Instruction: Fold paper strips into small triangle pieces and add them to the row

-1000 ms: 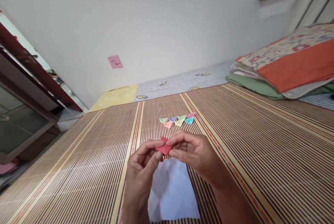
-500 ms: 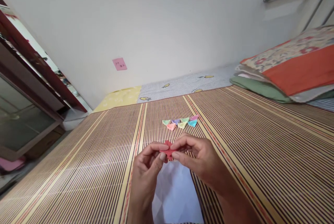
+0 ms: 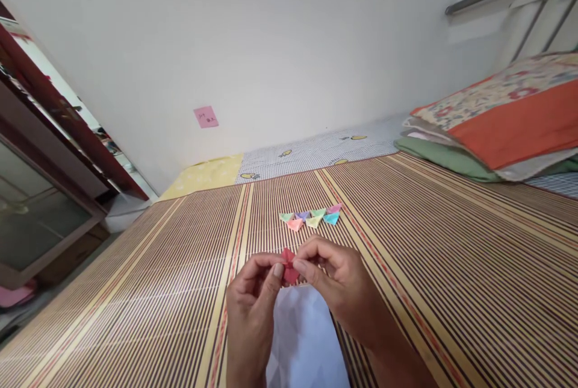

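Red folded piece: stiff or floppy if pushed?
The red piece looks like paper, so it is probably very light. Its folds likely add some stiffness, but pinched between the left hand and right hand, it could crease.

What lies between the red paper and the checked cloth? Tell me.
In the head view, seven small folded papers lie on the striped mat between the red paper and the checked cloth.

Pink note on white wall, stacked bedding rightward

Pink wall note, dark handwriting, too small to read
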